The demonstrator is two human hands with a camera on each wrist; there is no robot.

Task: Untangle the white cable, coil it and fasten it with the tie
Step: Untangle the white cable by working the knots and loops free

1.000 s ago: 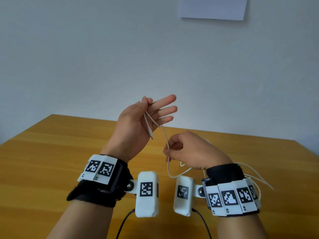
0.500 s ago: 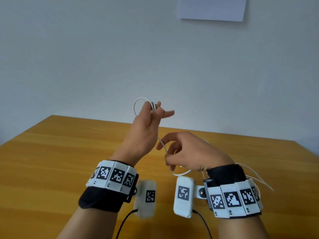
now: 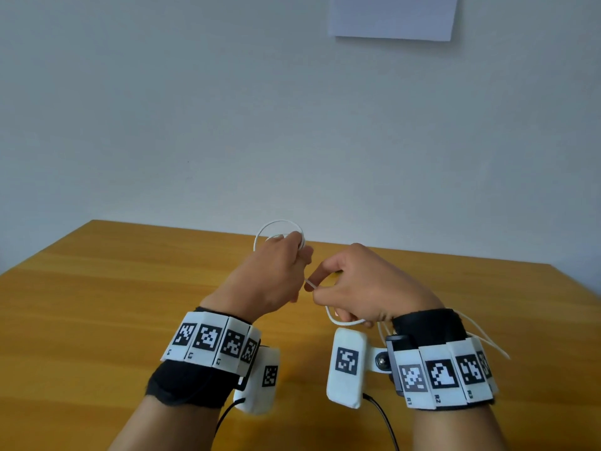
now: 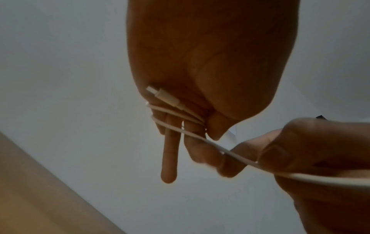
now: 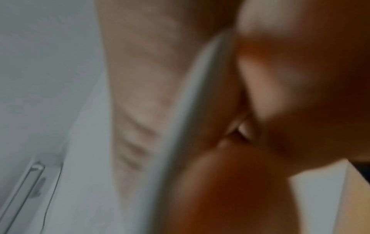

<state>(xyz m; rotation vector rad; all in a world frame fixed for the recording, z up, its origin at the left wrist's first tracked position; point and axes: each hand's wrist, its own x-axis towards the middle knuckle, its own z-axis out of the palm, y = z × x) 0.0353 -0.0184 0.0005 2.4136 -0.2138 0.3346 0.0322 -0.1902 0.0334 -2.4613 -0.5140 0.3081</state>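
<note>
The thin white cable [image 3: 276, 224] loops round the fingers of my left hand [image 3: 292, 252], which is held back-up above the table. In the left wrist view, two or three turns cross the fingers [image 4: 170, 150]. The thumb pins them, and the cable's connector [image 4: 163, 96] lies against the palm. From there the cable runs taut to my right hand [image 3: 320, 286], which pinches it between thumb and forefinger [image 4: 272, 156]. The slack hangs under the right palm and trails off past the right wrist [image 3: 487, 340]. In the blurred right wrist view the cable [image 5: 200, 95] passes close to the camera.
Both hands hover over a bare wooden table [image 3: 97, 304] that ends at a pale wall. A sheet of paper [image 3: 390, 17] is stuck high on the wall. Black leads [image 3: 380, 418] run back from the wrist cameras towards me.
My left hand has turned from palm-up with spread fingers to back-up and dropped lower, drawing a loop of cable round its fingers. The right hand has kept its pinch close by.
</note>
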